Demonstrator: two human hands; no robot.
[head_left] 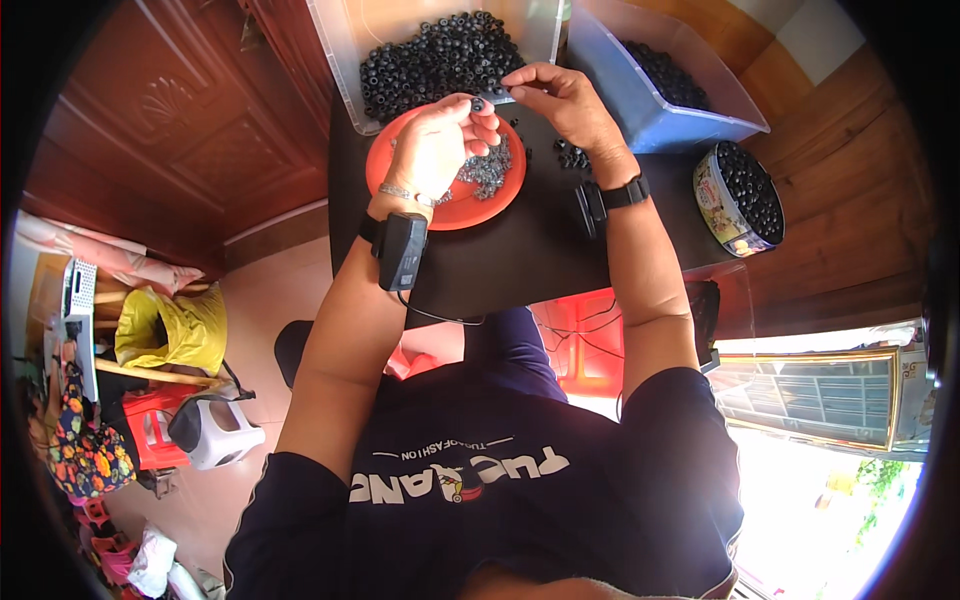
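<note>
My left hand (pixel 440 145) is over an orange plate (pixel 385 160), its fingers curled and pinching a small black round piece (pixel 477 104) at the fingertips. To its right, my right hand (pixel 568 105) has thumb and index finger brought close together; whatever lies between them is too small to make out. Small silvery metal parts (pixel 487 175) lie heaped in the plate, partly hidden under my left hand. Just beyond both hands, a clear plastic bin (pixel 345 60) holds a heap of black ring-like pieces (pixel 430 65).
At the back right stands a bluish translucent bin (pixel 660 120) with more black pieces. A round printed tin (pixel 722 205) full of them sits at the dark table's (pixel 500 265) right side. Several loose black pieces (pixel 572 155) lie near my right wrist. A cable (pixel 440 318) hangs from my left wrist device.
</note>
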